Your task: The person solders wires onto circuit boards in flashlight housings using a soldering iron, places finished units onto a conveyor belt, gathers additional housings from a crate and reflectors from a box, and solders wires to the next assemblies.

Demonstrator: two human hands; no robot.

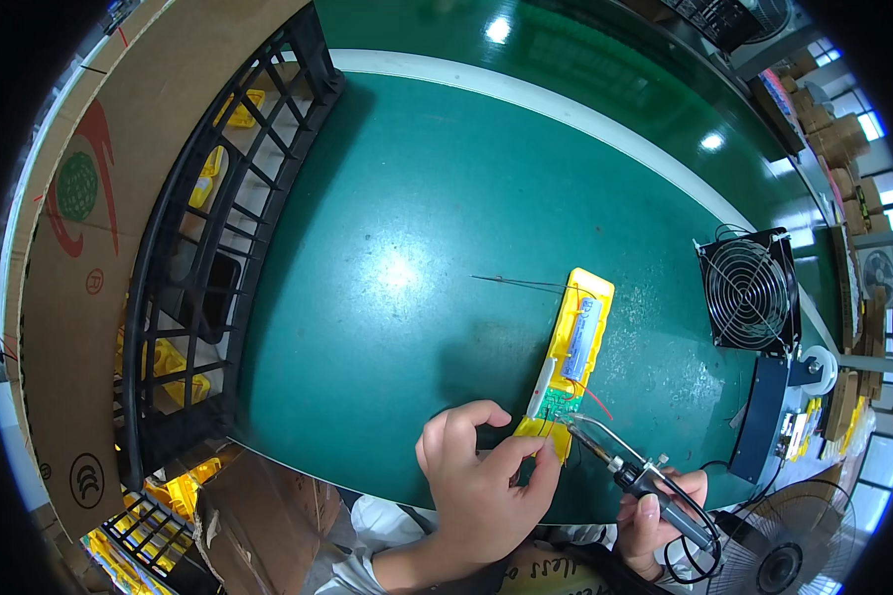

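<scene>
Crate (218, 258): one black lattice crate at the table's left edge.
Table (407, 198): bare green surface.
Left hand (481, 476): pinching one yellow casing (577, 347) at its near end.
Right hand (660, 511): closed around one soldering iron (630, 471).
Fan (749, 291): one, far right.

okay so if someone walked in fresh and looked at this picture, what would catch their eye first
Probably the bright yellow device shell lying open on the green table, near its front edge, with a battery cell and green circuit board inside. The left hand steadies its near end while the right hand brings a soldering iron to the board. A black crate stands at left.
</scene>
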